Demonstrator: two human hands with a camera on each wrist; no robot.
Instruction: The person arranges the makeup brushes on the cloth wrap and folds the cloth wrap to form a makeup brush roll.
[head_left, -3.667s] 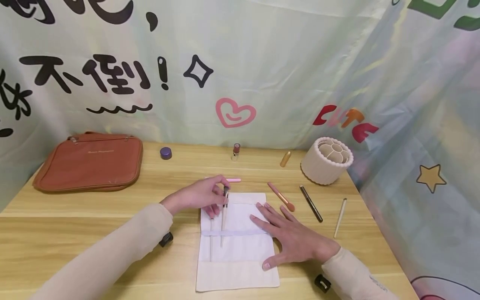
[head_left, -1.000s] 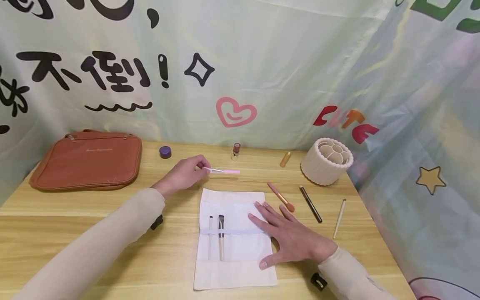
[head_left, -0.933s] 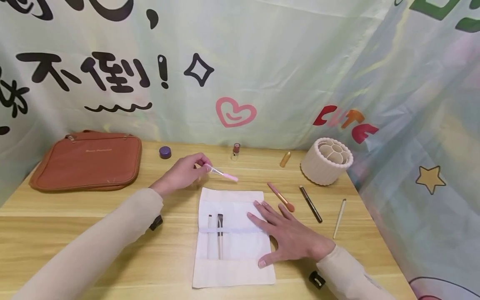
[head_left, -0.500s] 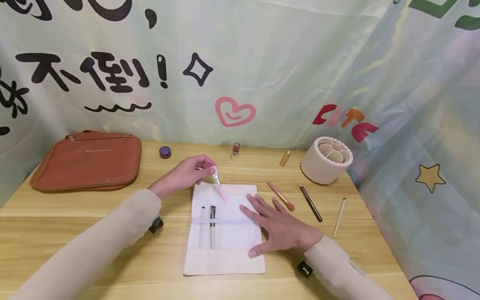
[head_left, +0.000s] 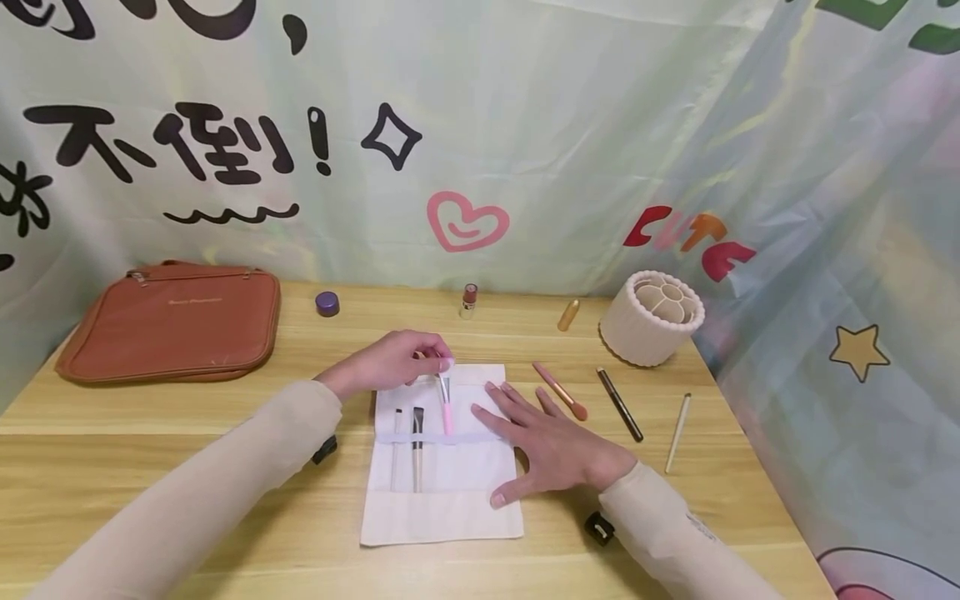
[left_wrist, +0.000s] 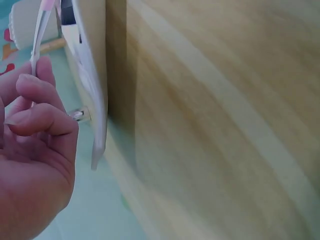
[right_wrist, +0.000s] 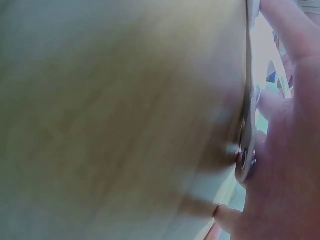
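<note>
My left hand (head_left: 401,360) pinches a makeup brush (head_left: 447,415) near its bristle end, over the upper part of a white fabric brush roll (head_left: 442,518). Its pink handle points down, the tip right at the roll's pale elastic band (head_left: 480,437). In the left wrist view, thumb and fingers close on the brush (left_wrist: 41,32). Under the band lie a thin pale brush (head_left: 396,454) and a flat dark-bristled brush (head_left: 417,450). With fingers spread, my right hand (head_left: 558,446) rests on the roll's right edge; the right wrist view shows it along the roll's rim (right_wrist: 247,165).
Right of the roll lie a pink brush (head_left: 560,390), a black pen-like stick (head_left: 619,405) and a thin white stick (head_left: 678,433). Farther back stand a lipstick (head_left: 468,302), a gold cap (head_left: 569,316), a purple jar (head_left: 327,303), a cream ribbed holder (head_left: 651,320) and a brown case (head_left: 176,325).
The dark-bristled brush, earlier in my left hand, now lies under the band. That hand has lifted the pink-handled brush from behind and brought it over the roll, which has shifted left with my right hand.
</note>
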